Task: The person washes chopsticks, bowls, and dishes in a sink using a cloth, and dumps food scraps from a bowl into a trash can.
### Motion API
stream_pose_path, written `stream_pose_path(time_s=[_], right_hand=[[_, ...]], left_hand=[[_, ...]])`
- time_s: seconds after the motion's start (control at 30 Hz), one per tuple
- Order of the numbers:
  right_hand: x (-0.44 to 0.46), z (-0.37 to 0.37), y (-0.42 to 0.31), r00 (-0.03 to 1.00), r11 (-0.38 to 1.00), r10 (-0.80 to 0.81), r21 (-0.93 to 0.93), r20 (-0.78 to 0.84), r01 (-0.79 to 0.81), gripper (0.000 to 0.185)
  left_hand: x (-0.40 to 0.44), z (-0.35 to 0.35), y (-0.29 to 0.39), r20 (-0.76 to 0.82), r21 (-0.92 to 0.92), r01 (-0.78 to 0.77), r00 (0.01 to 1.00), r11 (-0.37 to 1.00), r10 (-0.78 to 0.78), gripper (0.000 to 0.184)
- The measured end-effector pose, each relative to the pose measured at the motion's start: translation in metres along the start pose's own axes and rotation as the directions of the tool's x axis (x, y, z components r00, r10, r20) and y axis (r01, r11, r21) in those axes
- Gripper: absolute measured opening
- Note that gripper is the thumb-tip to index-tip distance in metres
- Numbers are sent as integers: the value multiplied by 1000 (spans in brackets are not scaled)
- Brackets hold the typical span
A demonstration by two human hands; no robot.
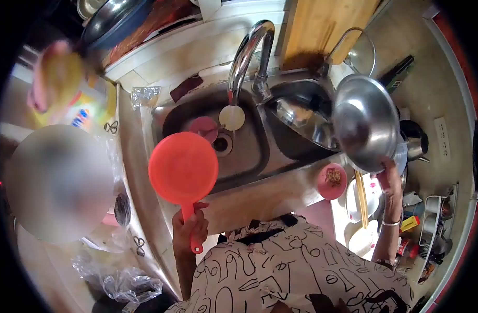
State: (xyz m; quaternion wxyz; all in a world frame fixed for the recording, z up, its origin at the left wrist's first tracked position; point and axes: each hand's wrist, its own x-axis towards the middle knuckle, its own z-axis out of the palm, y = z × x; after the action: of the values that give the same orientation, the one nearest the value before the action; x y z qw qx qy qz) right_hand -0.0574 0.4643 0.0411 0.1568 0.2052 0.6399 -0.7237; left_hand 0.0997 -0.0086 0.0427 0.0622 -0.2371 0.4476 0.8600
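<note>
By the sink (pixel 257 164), my left hand (pixel 192 228) has its fingers curled around the handle of a red dipper (pixel 183 167). My right hand (pixel 389 180) holds a shiny metal bowl (pixel 365 117) by its edge; I can't tell how spread those fingers are. A pink bowl (pixel 327 194) sits on the counter (pixel 260 201).

Here on my left, a blurred grey disc (pixel 62 182) hides whatever lies behind it! Just above, the yellow package (pixel 95 99) is smeared, and I can't read its lettering. Over at the sink (pixel 253 156), the red dipper (pixel 182 168) covers part of the pink cup (pixel 202 125). Across to the right hand (pixel 388 176): I can't count its fingers at the metal bowl (pixel 365 120). Those bits (pixel 333 177) in the pink bowl (pixel 325 191)? Too small to name. Up top, the edge cuts off the wooden board (pixel 322 31); down low, the patterned shirt (pixel 296 261).
</note>
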Motion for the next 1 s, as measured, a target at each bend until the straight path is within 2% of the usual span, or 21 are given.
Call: stream_pose_path(time_s=[0.03,0.1,0.17,0.23,0.3,0.37,0.43,0.47,0.53,0.57,0.67,0.73,0.77,0.83,0.97,1.0], right_hand=[[-7,6,7,996,998,65,-22,-53,-66,25],[-24,44,25,979,993,-39,-117,-198,16,26],[-25,69,41,999,986,34,-162,-16,-37,30],[-5,88,55,931,909,244,-399,272,-122,36],[4,132,61,863,936,273,-323,425,-137,37],[12,167,65,857,927,242,-370,454,-66,38],[61,171,103,821,889,355,-432,447,-149,39],[71,179,104,819,891,353,-431,453,-145,39],[85,201,105,786,860,341,-508,516,-40,36],[89,212,108,783,861,342,-507,520,-39,36],[113,230,120,819,799,363,-600,445,-28,31],[148,233,147,692,781,363,-608,624,139,30],[160,238,158,690,783,362,-607,627,140,30],[172,250,166,743,647,538,-760,399,-60,27],[187,253,166,697,625,584,-778,416,-59,30],[191,255,169,699,609,563,-793,441,10,29]], left_hand=[[-3,-2,0,-5,-4,2,1000,1000,-2,37],[-7,-7,-1,29,-8,-21,999,1000,21,37],[-12,-10,-2,25,-40,-22,999,999,23,37],[-15,-10,-1,25,-67,-25,999,997,27,37],[-19,-8,1,19,-52,-47,999,998,48,37],[-22,-11,1,24,-59,-60,998,996,61,38],[-24,-13,4,31,-62,-71,997,996,73,39],[-26,-14,6,27,-67,-72,997,995,74,39],[-30,-16,8,14,-71,-77,997,995,78,40],[-31,-16,8,26,-67,-87,996,994,89,40],[-32,-17,7,35,-80,-100,994,992,103,41],[-33,-18,7,24,-96,-103,994,990,105,42],[-35,-18,7,18,-87,-95,995,992,96,43],[-36,-18,7,9,-76,-88,996,993,89,44],[-38,-16,6,46,-118,-48,997,992,54,44],[-38,-15,6,56,-114,-51,997,992,58,44]])
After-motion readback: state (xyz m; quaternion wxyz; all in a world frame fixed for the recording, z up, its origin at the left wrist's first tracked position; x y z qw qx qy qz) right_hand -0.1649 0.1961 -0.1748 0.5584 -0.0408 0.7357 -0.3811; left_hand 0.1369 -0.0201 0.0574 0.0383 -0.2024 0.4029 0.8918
